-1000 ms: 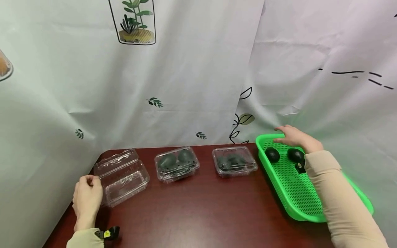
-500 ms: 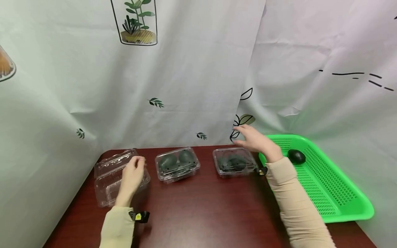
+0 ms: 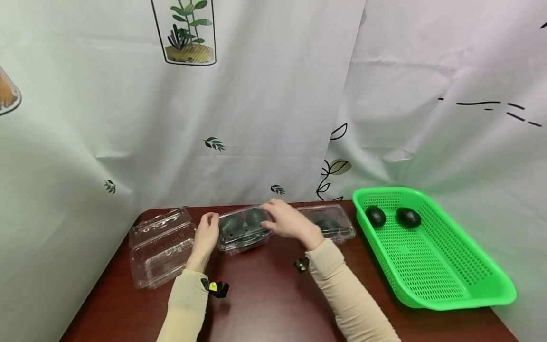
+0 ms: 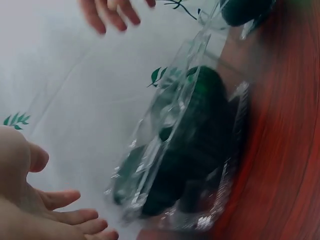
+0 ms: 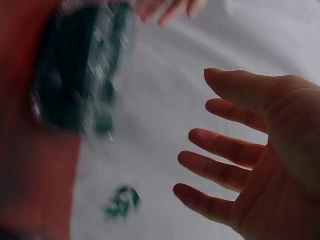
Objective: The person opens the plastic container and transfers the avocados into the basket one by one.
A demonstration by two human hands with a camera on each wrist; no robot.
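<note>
Both hands have closed in on the middle clamshell [image 3: 244,227]: left hand [image 3: 207,235] at its left end, right hand [image 3: 287,221] over its right, fingers spread, holding nothing.

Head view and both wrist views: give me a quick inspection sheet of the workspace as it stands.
Surface: dark red table, bare in front.
Job's things: middle clamshell, closed, two avocados inside; right clamshell, closed, dark fruit inside; left clamshell, lid open, looks empty.
Clutter: green basket at the right edge with two loose avocados.
Grippers: left hand open beside the middle clamshell's left end; right hand open over its right end; wrist views show spread fingers, contact unclear.
Cables: nothing seen; small black clips on both sleeves.
Surroundings: white curtain with plant prints behind and beside the table.
</note>
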